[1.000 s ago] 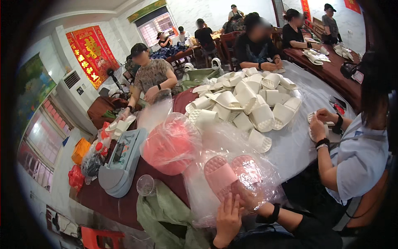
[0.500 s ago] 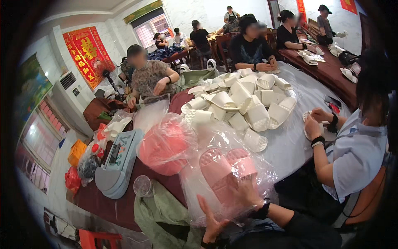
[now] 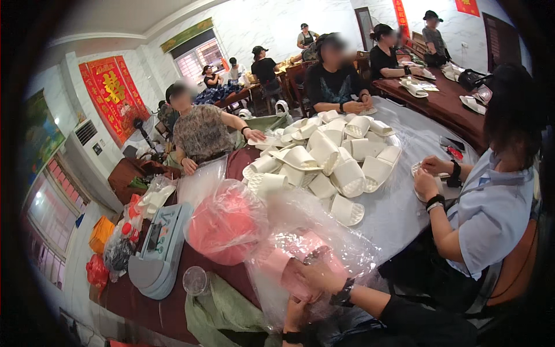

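Observation:
A pair of pink slippers [image 3: 276, 261] is tilted up above clear plastic sheeting [image 3: 347, 242] at the table's near edge. My right hand [image 3: 321, 276] closes around the slippers from the right, its fingertips partly hidden against them. My left hand [image 3: 297, 314] is below at their lower end, its fingers pressed on the slippers and partly covered by them. Just beyond, a red-pink bundle [image 3: 222, 228] sits in a clear plastic bag. Farther off lies a large heap of cream slippers [image 3: 324, 153].
A grey-blue machine [image 3: 159, 254], a clear round tub [image 3: 195, 280] and green cloth [image 3: 222, 306] are at the left. A co-worker in light blue [image 3: 491, 202] sits close at my right, handling a pale slipper. Another co-worker [image 3: 202, 134] reaches to the heap across the table.
The pink slippers have turned from lying flat to a tilt, nearer me. My left hand has gone from spread fingers to the slippers. The co-worker opposite now reaches to the heap.

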Demonstrator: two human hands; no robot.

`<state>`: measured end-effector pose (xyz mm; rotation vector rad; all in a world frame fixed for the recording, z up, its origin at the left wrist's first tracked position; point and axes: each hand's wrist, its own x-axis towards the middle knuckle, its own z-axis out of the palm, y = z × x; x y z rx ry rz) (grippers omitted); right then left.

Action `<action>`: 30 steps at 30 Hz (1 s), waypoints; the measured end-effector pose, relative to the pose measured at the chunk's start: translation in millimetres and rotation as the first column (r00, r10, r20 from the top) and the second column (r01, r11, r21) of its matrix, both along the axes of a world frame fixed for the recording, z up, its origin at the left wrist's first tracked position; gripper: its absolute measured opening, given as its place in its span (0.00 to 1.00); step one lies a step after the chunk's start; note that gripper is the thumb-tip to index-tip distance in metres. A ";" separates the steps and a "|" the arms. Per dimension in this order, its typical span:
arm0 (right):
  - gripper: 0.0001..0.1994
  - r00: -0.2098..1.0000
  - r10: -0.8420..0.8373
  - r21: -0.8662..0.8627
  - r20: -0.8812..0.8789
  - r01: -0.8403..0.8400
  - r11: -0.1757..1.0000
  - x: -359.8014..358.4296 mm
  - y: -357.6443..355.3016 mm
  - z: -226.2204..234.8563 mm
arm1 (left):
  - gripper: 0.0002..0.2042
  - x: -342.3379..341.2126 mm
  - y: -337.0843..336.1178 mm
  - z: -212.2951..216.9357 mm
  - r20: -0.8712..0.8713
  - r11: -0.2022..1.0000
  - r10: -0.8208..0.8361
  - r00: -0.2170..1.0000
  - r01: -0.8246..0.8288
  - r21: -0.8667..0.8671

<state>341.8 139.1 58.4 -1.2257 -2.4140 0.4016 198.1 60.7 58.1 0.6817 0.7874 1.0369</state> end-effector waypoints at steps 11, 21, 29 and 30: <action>0.23 0.979 -0.081 -0.293 -0.185 0.024 0.956 -0.4 0.7 24.9 | 0.15 -1.7 -0.8 6.1 -0.123 0.993 -0.080 0.989 0.090 0.080; 0.24 0.996 -0.062 0.027 0.071 0.060 0.998 13.9 -31.5 15.9 | 0.14 4.5 -6.6 -1.1 0.061 0.998 0.030 0.998 -0.034 0.062; 0.19 1.000 -0.027 0.149 -0.008 0.028 0.988 21.2 -41.6 5.5 | 0.14 -3.1 -1.6 -18.6 -0.048 0.991 0.017 0.999 -0.010 0.134; 0.19 0.999 -0.031 0.148 -0.010 0.032 0.989 20.3 -41.8 1.9 | 0.14 -0.5 -1.6 -15.4 -0.040 0.992 0.032 0.999 -0.027 0.126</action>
